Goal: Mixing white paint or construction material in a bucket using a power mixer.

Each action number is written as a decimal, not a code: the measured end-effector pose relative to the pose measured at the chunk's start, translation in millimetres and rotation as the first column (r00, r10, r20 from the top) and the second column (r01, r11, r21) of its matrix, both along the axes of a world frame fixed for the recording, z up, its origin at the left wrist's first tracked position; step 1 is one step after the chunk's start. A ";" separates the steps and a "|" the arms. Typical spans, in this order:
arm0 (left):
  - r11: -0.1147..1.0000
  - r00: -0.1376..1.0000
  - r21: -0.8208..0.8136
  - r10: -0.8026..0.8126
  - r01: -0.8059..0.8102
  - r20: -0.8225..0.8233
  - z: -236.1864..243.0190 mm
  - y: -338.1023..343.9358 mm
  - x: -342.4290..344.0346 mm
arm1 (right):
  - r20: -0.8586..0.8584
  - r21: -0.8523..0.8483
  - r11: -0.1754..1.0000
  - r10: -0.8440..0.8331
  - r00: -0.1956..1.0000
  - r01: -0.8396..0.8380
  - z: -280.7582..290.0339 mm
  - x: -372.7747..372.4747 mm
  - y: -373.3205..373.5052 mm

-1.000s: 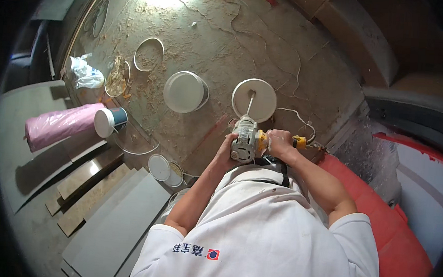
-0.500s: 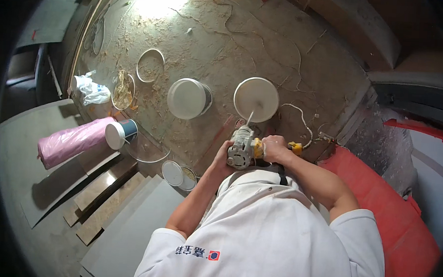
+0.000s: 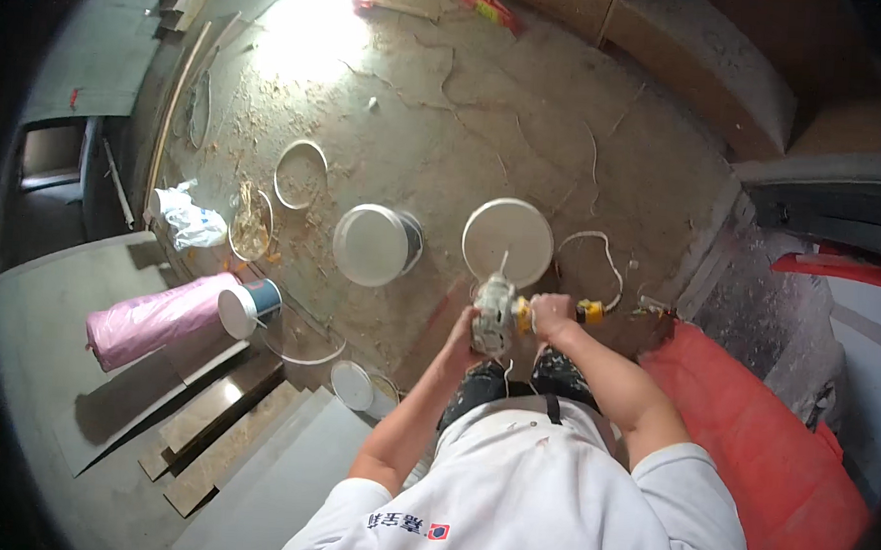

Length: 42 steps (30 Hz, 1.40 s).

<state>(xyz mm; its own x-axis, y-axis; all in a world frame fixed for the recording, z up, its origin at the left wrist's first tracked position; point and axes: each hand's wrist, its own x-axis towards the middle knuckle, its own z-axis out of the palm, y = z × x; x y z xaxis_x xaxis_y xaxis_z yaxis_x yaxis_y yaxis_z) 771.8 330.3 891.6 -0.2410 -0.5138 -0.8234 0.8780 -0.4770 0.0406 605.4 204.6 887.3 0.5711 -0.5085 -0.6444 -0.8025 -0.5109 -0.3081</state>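
Dusty concrete floor (image 3: 449, 106), cracked, strewn with shavings; bright glare at 12 o'clock. Head view only.

Person stands at centre, white shirt, both forearms coming up from 6 o'clock and bent inward to meet at the middle. Left hand (image 3: 460, 338) grips the near side of a grey-and-yellow power tool (image 3: 495, 313), fingers wrapped round its body. Right hand (image 3: 554, 318) closes on the yellow handle at the tool's 3 o'clock side, fingers curled tight. A thin shaft runs from the tool toward 12 o'clock, over a white round lid (image 3: 508, 241). White cord (image 3: 601, 259) loops on the floor at 2 o'clock of the tool.

White bucket (image 3: 374, 244) at 10 o'clock of the tool. Pink roll (image 3: 154, 318) lies at 9 o'clock. Red sheet (image 3: 761, 431) at 4 o'clock.
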 end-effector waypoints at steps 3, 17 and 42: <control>0.998 0.987 0.039 -0.037 0.044 -0.159 2.2 12.0 2.6 | -0.104 0.166 0.976 0.160 0.982 -0.142 19.5 -1.7 -4.4; 0.938 0.945 0.208 -0.306 0.277 0.117 27.2 -9.7 21.2 | 0.099 0.130 0.981 -0.155 0.983 0.142 -5.7 -8.4 40.6; 0.945 0.951 0.183 -0.292 0.270 0.104 45.5 -4.2 24.1 | 0.039 0.197 0.979 -0.059 0.998 0.050 4.2 -1.4 42.7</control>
